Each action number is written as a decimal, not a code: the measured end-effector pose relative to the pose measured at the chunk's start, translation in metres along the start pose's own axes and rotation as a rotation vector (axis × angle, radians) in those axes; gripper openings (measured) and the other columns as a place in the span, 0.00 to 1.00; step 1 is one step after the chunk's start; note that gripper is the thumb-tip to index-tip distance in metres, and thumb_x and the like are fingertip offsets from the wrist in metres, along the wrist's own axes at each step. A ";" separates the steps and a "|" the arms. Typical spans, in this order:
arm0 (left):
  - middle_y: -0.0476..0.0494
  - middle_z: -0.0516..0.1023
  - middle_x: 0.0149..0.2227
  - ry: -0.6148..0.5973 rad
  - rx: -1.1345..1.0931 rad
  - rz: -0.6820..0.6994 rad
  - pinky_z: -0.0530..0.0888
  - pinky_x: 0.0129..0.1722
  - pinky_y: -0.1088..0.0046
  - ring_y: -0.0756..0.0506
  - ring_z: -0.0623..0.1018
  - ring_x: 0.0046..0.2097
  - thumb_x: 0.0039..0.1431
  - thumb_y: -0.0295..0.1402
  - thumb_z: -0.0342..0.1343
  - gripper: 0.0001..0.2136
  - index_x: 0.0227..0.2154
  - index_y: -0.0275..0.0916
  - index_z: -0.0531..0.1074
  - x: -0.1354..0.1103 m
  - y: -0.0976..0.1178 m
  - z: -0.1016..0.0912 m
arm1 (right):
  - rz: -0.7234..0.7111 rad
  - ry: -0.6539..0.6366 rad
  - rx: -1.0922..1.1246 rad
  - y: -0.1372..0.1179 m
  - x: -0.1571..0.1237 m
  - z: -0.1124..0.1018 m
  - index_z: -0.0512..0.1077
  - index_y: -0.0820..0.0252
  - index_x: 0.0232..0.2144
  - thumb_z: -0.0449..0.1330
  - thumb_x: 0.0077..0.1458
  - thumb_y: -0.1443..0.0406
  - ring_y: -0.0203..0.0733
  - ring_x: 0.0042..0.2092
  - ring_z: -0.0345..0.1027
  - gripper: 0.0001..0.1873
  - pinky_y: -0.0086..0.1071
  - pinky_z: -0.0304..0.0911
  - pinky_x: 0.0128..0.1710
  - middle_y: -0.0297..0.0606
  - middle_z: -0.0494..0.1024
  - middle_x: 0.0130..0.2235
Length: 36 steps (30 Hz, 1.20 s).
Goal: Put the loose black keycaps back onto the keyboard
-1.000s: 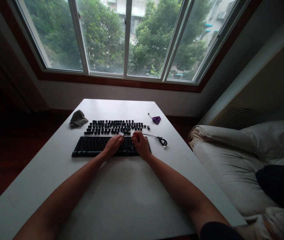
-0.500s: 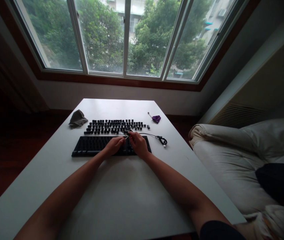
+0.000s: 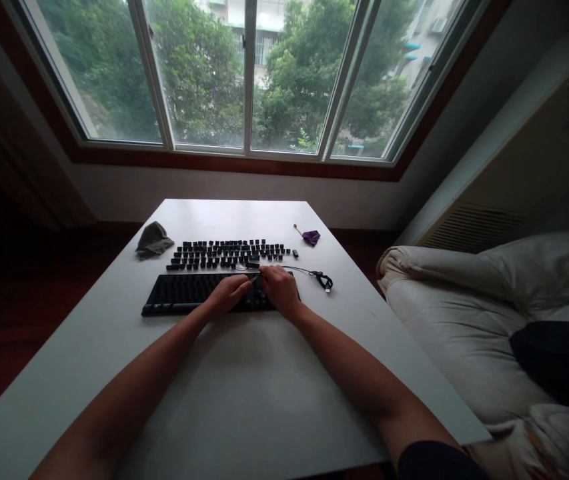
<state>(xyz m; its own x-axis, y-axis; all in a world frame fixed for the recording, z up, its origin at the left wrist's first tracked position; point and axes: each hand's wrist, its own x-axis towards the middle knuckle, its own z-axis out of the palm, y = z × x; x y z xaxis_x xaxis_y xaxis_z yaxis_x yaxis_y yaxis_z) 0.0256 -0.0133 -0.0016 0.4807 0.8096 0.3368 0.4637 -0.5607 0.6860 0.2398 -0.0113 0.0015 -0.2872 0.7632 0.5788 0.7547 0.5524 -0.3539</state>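
Observation:
A black keyboard lies across the middle of the white table. Behind it, several loose black keycaps are laid out in rows. My left hand rests on the keyboard's right part with its fingers curled, pinching a small thin tool that I cannot make out. My right hand sits beside it, fingers closed together at the keyboard's far right end. The two hands almost touch. A thin black cable runs from near my right hand to a coiled end on the right.
A crumpled grey cloth lies at the table's far left. A small purple object with a thin handle sits at the far right. A white cushioned sofa stands right of the table. A large window fills the wall behind.
My right hand has moved left toward my left hand and down onto the keyboard. The view has shifted slightly.

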 end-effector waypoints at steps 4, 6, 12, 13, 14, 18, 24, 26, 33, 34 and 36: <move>0.45 0.75 0.33 -0.016 0.034 0.039 0.69 0.40 0.70 0.46 0.73 0.36 0.72 0.45 0.42 0.21 0.32 0.38 0.72 -0.001 0.005 -0.002 | 0.127 0.090 0.142 0.005 0.005 -0.001 0.76 0.56 0.44 0.57 0.65 0.57 0.44 0.38 0.69 0.13 0.33 0.61 0.39 0.39 0.78 0.34; 0.44 0.76 0.35 -0.028 0.128 0.081 0.70 0.41 0.69 0.45 0.74 0.38 0.70 0.43 0.47 0.16 0.34 0.38 0.74 -0.002 0.008 -0.001 | 0.240 0.100 0.284 0.008 0.007 0.000 0.76 0.56 0.41 0.58 0.63 0.52 0.39 0.30 0.64 0.16 0.32 0.59 0.33 0.33 0.72 0.27; 0.41 0.77 0.39 -0.097 0.306 0.215 0.71 0.46 0.65 0.43 0.74 0.43 0.66 0.38 0.54 0.10 0.38 0.41 0.78 -0.004 0.016 0.003 | 0.349 0.073 0.558 0.013 0.011 0.004 0.71 0.57 0.32 0.59 0.58 0.46 0.35 0.26 0.55 0.21 0.29 0.54 0.28 0.28 0.64 0.23; 0.41 0.77 0.39 -0.100 0.310 0.219 0.71 0.46 0.65 0.43 0.75 0.43 0.67 0.38 0.54 0.10 0.39 0.42 0.79 -0.004 0.017 0.003 | 0.343 0.061 0.566 0.013 0.012 0.004 0.69 0.57 0.30 0.59 0.58 0.45 0.35 0.26 0.55 0.21 0.29 0.54 0.28 0.28 0.64 0.23; 0.41 0.77 0.39 -0.103 0.312 0.220 0.71 0.47 0.65 0.43 0.75 0.43 0.67 0.38 0.54 0.10 0.40 0.42 0.79 -0.004 0.017 0.003 | 0.337 0.042 0.566 0.013 0.012 0.005 0.68 0.57 0.28 0.58 0.58 0.45 0.35 0.26 0.54 0.22 0.29 0.53 0.28 0.28 0.63 0.23; 0.42 0.78 0.38 -0.119 0.316 0.226 0.71 0.47 0.64 0.43 0.75 0.43 0.67 0.37 0.54 0.10 0.41 0.44 0.80 -0.003 0.015 0.002 | 0.303 -0.064 0.534 0.014 0.012 0.007 0.67 0.57 0.26 0.58 0.57 0.47 0.35 0.26 0.54 0.21 0.30 0.53 0.28 0.28 0.64 0.23; 0.41 0.78 0.38 -0.111 0.318 0.221 0.71 0.47 0.64 0.43 0.75 0.43 0.66 0.37 0.55 0.10 0.39 0.43 0.81 -0.002 0.012 0.004 | 0.288 -0.111 0.531 0.015 0.011 0.010 0.68 0.56 0.28 0.58 0.58 0.49 0.35 0.25 0.56 0.18 0.29 0.53 0.27 0.28 0.65 0.22; 0.41 0.78 0.39 -0.109 0.317 0.220 0.71 0.47 0.64 0.43 0.75 0.43 0.66 0.37 0.55 0.10 0.39 0.43 0.81 -0.002 0.012 0.004 | 0.288 -0.104 0.532 0.016 0.011 0.011 0.68 0.56 0.28 0.56 0.59 0.49 0.35 0.25 0.56 0.18 0.29 0.54 0.27 0.28 0.66 0.22; 0.41 0.78 0.38 -0.102 0.291 0.219 0.71 0.47 0.64 0.43 0.75 0.43 0.66 0.38 0.54 0.11 0.39 0.43 0.81 -0.002 0.011 0.006 | 0.267 -0.139 0.500 0.019 0.012 0.014 0.66 0.56 0.26 0.58 0.58 0.50 0.34 0.25 0.55 0.18 0.28 0.52 0.26 0.28 0.64 0.21; 0.41 0.78 0.38 -0.100 0.291 0.219 0.71 0.47 0.64 0.43 0.75 0.43 0.66 0.38 0.54 0.11 0.39 0.43 0.81 -0.002 0.010 0.006 | 0.263 -0.135 0.493 0.019 0.012 0.013 0.67 0.56 0.26 0.57 0.58 0.50 0.34 0.25 0.55 0.18 0.28 0.52 0.26 0.28 0.64 0.21; 0.40 0.78 0.39 -0.099 0.294 0.221 0.71 0.47 0.63 0.43 0.75 0.43 0.67 0.37 0.54 0.11 0.39 0.43 0.81 -0.002 0.010 0.006 | 0.258 -0.120 0.468 0.017 0.011 0.012 0.68 0.56 0.27 0.57 0.59 0.50 0.35 0.25 0.56 0.17 0.28 0.53 0.26 0.28 0.65 0.22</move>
<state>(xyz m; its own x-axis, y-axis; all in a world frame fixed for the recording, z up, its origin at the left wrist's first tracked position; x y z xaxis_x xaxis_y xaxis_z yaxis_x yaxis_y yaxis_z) 0.0335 -0.0214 0.0002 0.6561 0.6510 0.3818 0.5274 -0.7574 0.3850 0.2423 0.0106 -0.0068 -0.2134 0.9113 0.3522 0.4743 0.4118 -0.7781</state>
